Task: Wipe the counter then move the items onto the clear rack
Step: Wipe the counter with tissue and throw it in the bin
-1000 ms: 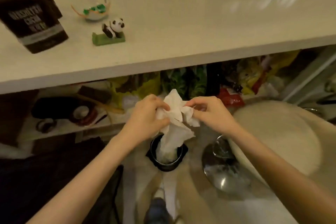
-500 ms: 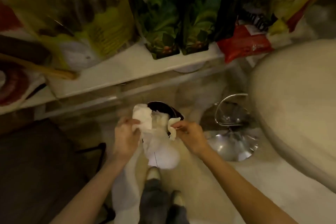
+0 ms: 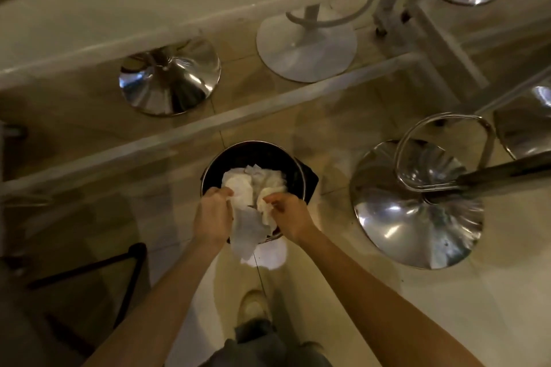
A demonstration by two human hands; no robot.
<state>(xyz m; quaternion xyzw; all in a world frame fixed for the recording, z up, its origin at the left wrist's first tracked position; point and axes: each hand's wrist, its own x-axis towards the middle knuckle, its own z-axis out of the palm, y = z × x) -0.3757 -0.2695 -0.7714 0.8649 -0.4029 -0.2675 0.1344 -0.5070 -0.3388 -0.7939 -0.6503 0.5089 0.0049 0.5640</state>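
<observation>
Both hands, left hand (image 3: 212, 217) and right hand (image 3: 287, 213), pinch the crumpled paper towel (image 3: 249, 199) over the bin (image 3: 253, 155); one loose flap overhangs the rim and could spill onto the floor.

A bin (image 3: 253, 158) is sitting on the floor at the centre of the frame, with tissue (image 3: 247, 188) lying in it and hanging over its near rim. The left hand (image 3: 212, 219) and right hand (image 3: 288, 214) are gripping the tissue side by side at that rim. Stool bases are standing at upper left (image 3: 170, 76), upper centre (image 3: 307, 48) and right (image 3: 414, 205). A shoe (image 3: 253, 304) is standing below the bin.
</observation>
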